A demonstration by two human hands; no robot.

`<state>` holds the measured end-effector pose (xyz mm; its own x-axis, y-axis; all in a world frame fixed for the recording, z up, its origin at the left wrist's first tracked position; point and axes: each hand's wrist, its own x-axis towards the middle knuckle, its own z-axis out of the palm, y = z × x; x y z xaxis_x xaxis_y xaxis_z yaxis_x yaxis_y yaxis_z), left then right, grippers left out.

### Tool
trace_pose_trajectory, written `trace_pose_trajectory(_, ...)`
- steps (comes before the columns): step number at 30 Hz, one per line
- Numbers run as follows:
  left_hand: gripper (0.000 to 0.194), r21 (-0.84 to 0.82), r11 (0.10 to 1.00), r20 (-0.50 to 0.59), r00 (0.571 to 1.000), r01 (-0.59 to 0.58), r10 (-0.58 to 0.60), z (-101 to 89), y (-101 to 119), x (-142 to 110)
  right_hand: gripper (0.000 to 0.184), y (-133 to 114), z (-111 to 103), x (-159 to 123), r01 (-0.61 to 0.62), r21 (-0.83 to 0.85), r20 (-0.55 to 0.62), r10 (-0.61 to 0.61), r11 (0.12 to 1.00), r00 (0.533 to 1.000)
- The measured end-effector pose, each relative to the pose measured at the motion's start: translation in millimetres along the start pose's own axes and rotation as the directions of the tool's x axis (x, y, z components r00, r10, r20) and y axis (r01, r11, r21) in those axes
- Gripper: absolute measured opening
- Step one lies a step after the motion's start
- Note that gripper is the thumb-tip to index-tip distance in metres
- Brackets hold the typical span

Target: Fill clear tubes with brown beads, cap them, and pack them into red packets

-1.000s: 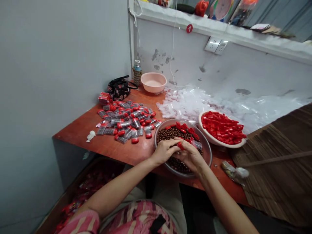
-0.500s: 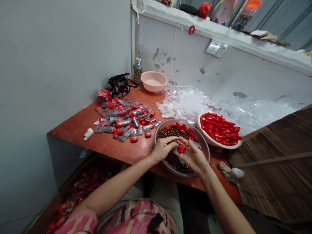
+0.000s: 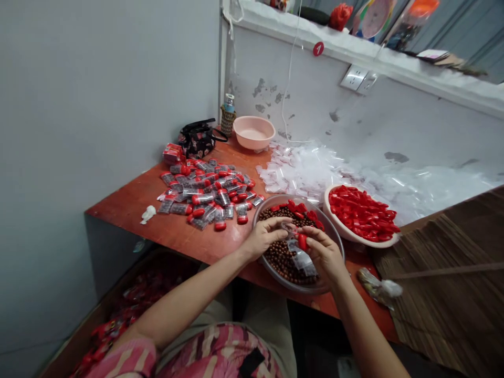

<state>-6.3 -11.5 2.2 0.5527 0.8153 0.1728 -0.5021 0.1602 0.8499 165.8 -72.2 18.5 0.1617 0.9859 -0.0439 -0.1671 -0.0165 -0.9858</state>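
- Your left hand (image 3: 263, 240) pinches a clear piece (image 3: 289, 227) between thumb and fingertips; your right hand (image 3: 326, 256) pinches a red cap (image 3: 302, 241) just beside it, at about 4 o'clock from it.
- Both are held above the steel basin (image 3: 342, 257), a good place for them: anything dropped should land on the beads (image 3: 275, 257).
- Whether cap and clear piece are touching, you can't tell from here; turn your wrists a little to see.
- Keep the left grip light, as the clear piece looks thin and likely to buckle. Let the right thumb steady the cap.
- Mind the clear packs (image 3: 303, 261) on the beads, toward 5 o'clock in the basin; a low wrist could snag them.
- Keep your forearm off the bowl (image 3: 326, 202) of red parts (image 3: 360, 212) at 2 o'clock, and the filled tubes (image 3: 202, 198) at 10.
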Motion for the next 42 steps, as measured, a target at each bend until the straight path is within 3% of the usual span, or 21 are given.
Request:
trace_pose_trajectory(2,0.033,0.101,0.994,-0.007,0.999,-0.033,0.034,0.5,0,0,0.024,-5,0,-1,0.103,-0.214,0.023,-0.101,0.971,0.995)
trace_pose_trajectory(5,0.031,0.223,0.972,-0.016,0.997,-0.069,0.074,0.8,-2,0,0.026,-18,3,-5,0.291,-0.525,0.124,-0.266,0.8,0.956)
trace_pose_trajectory(7,0.031,0.262,0.962,-0.014,0.997,-0.076,0.082,0.4,-4,0,0.025,-26,5,-6,0.377,-0.613,0.187,-0.335,0.694,0.923)
trace_pose_trajectory(8,0.032,0.261,0.963,-0.015,0.997,-0.072,0.078,0.3,-4,0,0.025,-28,5,-6,0.382,-0.624,0.19,-0.343,0.681,0.92)
trace_pose_trajectory(11,0.032,0.196,0.98,-0.033,0.998,-0.045,0.052,1.4,-3,0,0.029,-24,3,-2,0.261,-0.532,0.087,-0.255,0.805,0.963)
trace_pose_trajectory(14,0.029,0.104,0.994,-0.002,1.0,-0.014,0.015,3.4,1,-1,0.031,-11,0,5,0.143,-0.271,0.005,-0.147,0.952,0.989)
trace_pose_trajectory(17,0.03,-0.009,0.999,0.036,0.998,0.047,-0.047,4.0,3,-1,0.031,-1,3,10,0.117,-0.131,-0.034,-0.122,0.985,0.992)
trace_pose_trajectory(21,0.033,-0.076,0.991,-0.027,0.993,0.11,-0.112,3.5,2,1,0.032,-1,12,8,0.122,-0.279,-0.094,-0.154,0.953,0.984)
trace_pose_trajectory(24,0.034,-0.108,0.99,-0.076,0.992,0.093,-0.102,4.1,0,2,0.031,-3,16,4,0.145,-0.431,-0.094,-0.205,0.89,0.974)
trace_pose_trajectory(26,0.034,-0.107,0.991,-0.088,0.992,0.084,-0.094,5.0,0,2,0.031,-2,17,2,0.215,-0.554,-0.075,-0.305,0.805,0.95)
trace_pose_trajectory(30,0.036,-0.071,0.995,-0.116,0.99,0.077,-0.084,6.3,-1,3,0.024,-2,21,0,0.406,-0.797,0.095,-0.571,0.447,0.816)
trace_pose_trajectory(33,0.035,-0.034,0.998,-0.109,0.992,0.058,-0.061,5.6,-2,2,0.027,-6,23,-1,0.462,-0.848,0.239,-0.589,0.261,0.772)
trace_pose_trajectory(37,0.031,0.104,0.995,-0.033,0.999,-0.01,0.013,3.7,-3,0,0.028,-13,17,-1,0.445,-0.868,0.287,-0.507,0.222,0.813)
trace_pose_trajectory(39,0.029,0.217,0.975,-0.007,0.999,-0.047,0.05,3.8,-2,-2,0.026,-17,9,0,0.435,-0.866,0.293,-0.455,0.247,0.841)
trace_pose_trajectory(42,0.027,0.394,0.914,0.004,0.994,-0.099,0.106,6.2,0,-5,0.029,-22,-1,-2,0.387,-0.86,0.204,-0.471,0.333,0.858)
